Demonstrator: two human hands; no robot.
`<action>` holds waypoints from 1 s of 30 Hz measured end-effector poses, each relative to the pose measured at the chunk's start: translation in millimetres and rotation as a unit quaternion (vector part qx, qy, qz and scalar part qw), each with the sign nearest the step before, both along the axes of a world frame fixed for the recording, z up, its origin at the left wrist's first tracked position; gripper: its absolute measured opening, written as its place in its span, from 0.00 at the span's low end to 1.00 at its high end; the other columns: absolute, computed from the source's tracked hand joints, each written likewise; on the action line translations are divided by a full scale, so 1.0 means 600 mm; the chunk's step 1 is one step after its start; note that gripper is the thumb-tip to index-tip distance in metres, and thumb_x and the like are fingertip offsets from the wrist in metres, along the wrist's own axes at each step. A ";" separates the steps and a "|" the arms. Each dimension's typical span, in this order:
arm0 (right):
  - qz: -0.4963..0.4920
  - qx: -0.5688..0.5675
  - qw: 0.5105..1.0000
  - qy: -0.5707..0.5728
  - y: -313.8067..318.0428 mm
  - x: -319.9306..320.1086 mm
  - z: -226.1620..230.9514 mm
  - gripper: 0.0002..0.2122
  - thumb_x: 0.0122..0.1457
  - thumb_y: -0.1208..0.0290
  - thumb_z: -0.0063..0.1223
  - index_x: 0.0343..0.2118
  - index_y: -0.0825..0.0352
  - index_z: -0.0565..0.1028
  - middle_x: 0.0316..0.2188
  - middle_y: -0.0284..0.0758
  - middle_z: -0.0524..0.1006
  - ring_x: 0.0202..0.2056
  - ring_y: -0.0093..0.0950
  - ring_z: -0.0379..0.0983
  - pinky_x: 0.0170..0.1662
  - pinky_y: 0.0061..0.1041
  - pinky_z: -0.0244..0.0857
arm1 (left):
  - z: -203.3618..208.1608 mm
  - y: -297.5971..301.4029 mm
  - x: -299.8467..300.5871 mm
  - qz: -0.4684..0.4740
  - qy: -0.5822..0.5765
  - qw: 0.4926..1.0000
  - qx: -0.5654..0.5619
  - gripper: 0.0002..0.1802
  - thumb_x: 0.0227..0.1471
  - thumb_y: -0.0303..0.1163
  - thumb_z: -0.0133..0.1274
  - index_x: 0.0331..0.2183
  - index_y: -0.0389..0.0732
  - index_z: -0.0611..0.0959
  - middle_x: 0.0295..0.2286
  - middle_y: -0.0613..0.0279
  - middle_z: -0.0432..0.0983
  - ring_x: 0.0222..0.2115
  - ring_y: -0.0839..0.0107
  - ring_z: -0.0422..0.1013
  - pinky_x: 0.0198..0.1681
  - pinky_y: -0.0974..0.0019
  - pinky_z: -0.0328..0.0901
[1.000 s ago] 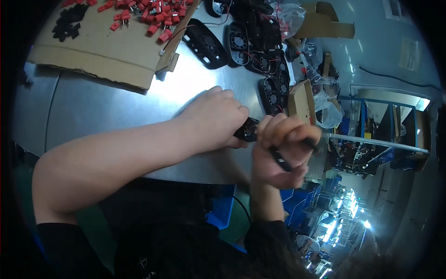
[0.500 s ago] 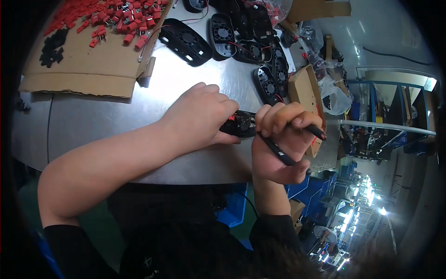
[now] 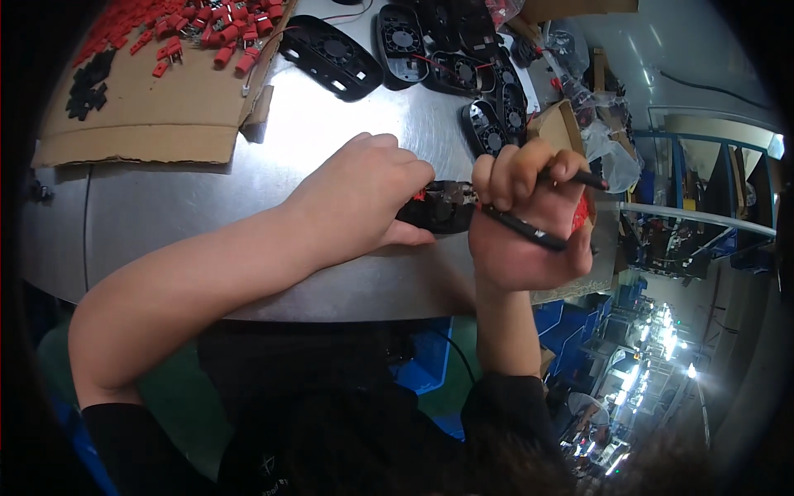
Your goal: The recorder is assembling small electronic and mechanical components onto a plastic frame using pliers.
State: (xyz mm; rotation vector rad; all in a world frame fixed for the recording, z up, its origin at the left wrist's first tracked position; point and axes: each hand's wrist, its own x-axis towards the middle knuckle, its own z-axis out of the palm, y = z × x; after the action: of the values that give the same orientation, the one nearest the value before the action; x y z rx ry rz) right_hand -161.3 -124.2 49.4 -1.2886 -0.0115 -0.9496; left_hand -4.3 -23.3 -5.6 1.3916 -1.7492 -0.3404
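Note:
My left hand (image 3: 372, 186) is closed around the near end of a black plastic housing (image 3: 451, 217) at the middle of the steel table. A bit of red shows on the housing beside my fingers; the rest of that end is hidden under the hand. My right hand (image 3: 533, 219) grips black-handled pliers (image 3: 528, 230), the two handles spread apart in the palm and fingers. Their metal end meets the housing's right side, where my fingers partly cover it, so its exact contact cannot be made out.
Several black oval housings with round grilles (image 3: 331, 54) and thin red wires lie at the back. Far left, a cardboard tray (image 3: 157, 124) holds red plugs (image 3: 236, 37) and black pieces (image 3: 88, 85). Beyond my right hand stands a cardboard box (image 3: 558, 128) near clear plastic bags (image 3: 612, 157).
My right hand and the pliers have shifted right and slightly up in view. More of the housing shows between my hands. The left hand keeps its hold.

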 end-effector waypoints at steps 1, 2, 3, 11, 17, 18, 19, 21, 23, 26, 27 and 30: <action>-0.011 0.013 1.000 0.000 0.002 0.001 0.001 0.24 0.58 0.43 0.49 0.44 0.60 0.65 0.31 0.32 0.63 0.27 0.23 0.56 0.33 0.27 0.51 | 0.000 0.001 0.000 -0.003 -0.002 1.000 0.002 0.24 0.42 0.49 0.70 0.31 0.40 0.81 0.29 0.59 0.80 0.37 0.56 0.74 0.46 0.56 0.67; -0.014 0.014 1.000 -0.001 0.004 0.003 0.001 0.24 0.58 0.43 0.49 0.44 0.60 0.65 0.31 0.32 0.63 0.27 0.23 0.56 0.33 0.27 0.51 | -0.001 0.001 0.000 -0.002 -0.001 1.000 0.003 0.25 0.42 0.50 0.70 0.31 0.40 0.80 0.29 0.58 0.79 0.36 0.55 0.73 0.46 0.55 0.67; -0.034 0.045 0.998 -0.009 0.005 0.004 0.000 0.23 0.58 0.43 0.49 0.43 0.59 0.65 0.30 0.32 0.63 0.27 0.23 0.56 0.33 0.26 0.51 | 0.000 0.002 0.000 -0.001 -0.001 1.000 0.004 0.25 0.42 0.51 0.70 0.31 0.39 0.80 0.29 0.58 0.79 0.36 0.55 0.73 0.46 0.55 0.67; -0.167 0.135 0.973 -0.085 0.032 0.006 -0.031 0.21 0.59 0.43 0.47 0.40 0.59 0.65 0.28 0.31 0.62 0.26 0.22 0.55 0.32 0.26 0.51 | 0.000 -0.003 -0.001 0.021 -0.007 1.000 0.010 0.29 0.42 0.56 0.68 0.29 0.39 0.80 0.26 0.55 0.76 0.34 0.54 0.73 0.44 0.54 0.67; -0.117 0.104 0.984 -0.086 0.012 -0.002 -0.039 0.20 0.66 0.43 0.38 0.39 0.58 0.66 0.26 0.29 0.60 0.24 0.22 0.54 0.31 0.26 0.52 | 0.006 -0.004 -0.002 0.025 -0.068 0.997 0.022 0.32 0.44 0.61 0.65 0.28 0.39 0.79 0.23 0.55 0.75 0.31 0.54 0.73 0.41 0.54 0.67; -0.114 0.093 0.985 -0.089 0.012 0.000 -0.040 0.19 0.68 0.44 0.34 0.38 0.57 0.66 0.25 0.29 0.60 0.23 0.22 0.54 0.30 0.26 0.52 | 0.007 -0.003 -0.001 0.025 -0.084 0.996 0.030 0.33 0.44 0.62 0.65 0.28 0.38 0.79 0.23 0.54 0.75 0.31 0.54 0.73 0.40 0.54 0.67; -0.116 0.095 0.985 -0.091 0.014 -0.001 -0.041 0.19 0.68 0.44 0.34 0.38 0.57 0.66 0.25 0.29 0.60 0.23 0.22 0.54 0.30 0.26 0.52 | 0.005 -0.003 0.000 0.024 -0.086 0.995 0.032 0.33 0.44 0.62 0.65 0.28 0.38 0.79 0.23 0.54 0.75 0.31 0.54 0.73 0.40 0.54 0.67; -0.110 0.062 0.988 -0.088 0.020 -0.004 -0.040 0.18 0.70 0.46 0.35 0.39 0.57 0.65 0.25 0.29 0.59 0.23 0.22 0.54 0.30 0.27 0.52 | 0.003 -0.004 0.001 0.023 -0.072 0.997 0.021 0.33 0.45 0.62 0.65 0.28 0.38 0.79 0.22 0.54 0.75 0.31 0.54 0.73 0.40 0.54 0.67; -0.111 0.009 0.990 -0.085 0.031 -0.001 -0.042 0.17 0.70 0.46 0.35 0.39 0.57 0.64 0.25 0.29 0.59 0.24 0.22 0.54 0.31 0.27 0.52 | 0.004 -0.004 -0.001 0.024 -0.075 0.997 0.025 0.32 0.45 0.61 0.65 0.27 0.38 0.78 0.22 0.53 0.75 0.30 0.54 0.73 0.40 0.53 0.67; -0.110 -0.046 0.989 -0.082 0.035 -0.003 -0.045 0.16 0.70 0.48 0.35 0.40 0.57 0.62 0.25 0.30 0.59 0.24 0.24 0.54 0.31 0.28 0.52 | 0.003 -0.005 0.000 0.022 -0.076 0.997 0.024 0.32 0.46 0.60 0.65 0.27 0.38 0.78 0.22 0.53 0.75 0.30 0.53 0.73 0.39 0.53 0.67; -0.105 -0.038 0.990 -0.084 0.033 -0.006 -0.047 0.16 0.71 0.48 0.36 0.40 0.57 0.62 0.25 0.30 0.59 0.24 0.24 0.55 0.31 0.28 0.52 | 0.003 -0.006 0.001 0.019 -0.075 0.997 0.021 0.32 0.46 0.60 0.65 0.27 0.37 0.78 0.22 0.52 0.75 0.29 0.53 0.73 0.39 0.52 0.67; -0.104 -0.051 0.990 -0.077 0.036 -0.007 -0.045 0.16 0.70 0.48 0.37 0.39 0.57 0.61 0.25 0.30 0.59 0.24 0.24 0.55 0.32 0.28 0.52 | 0.006 -0.009 0.002 0.022 -0.080 0.996 0.023 0.32 0.46 0.60 0.65 0.26 0.37 0.79 0.21 0.52 0.76 0.29 0.52 0.74 0.39 0.53 0.68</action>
State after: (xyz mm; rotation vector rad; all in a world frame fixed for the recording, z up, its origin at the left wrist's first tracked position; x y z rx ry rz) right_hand -165.4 -102.4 22.3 -1.3241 -0.0472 -1.2395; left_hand -3.3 -28.7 -2.0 1.5238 -1.8468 -0.2541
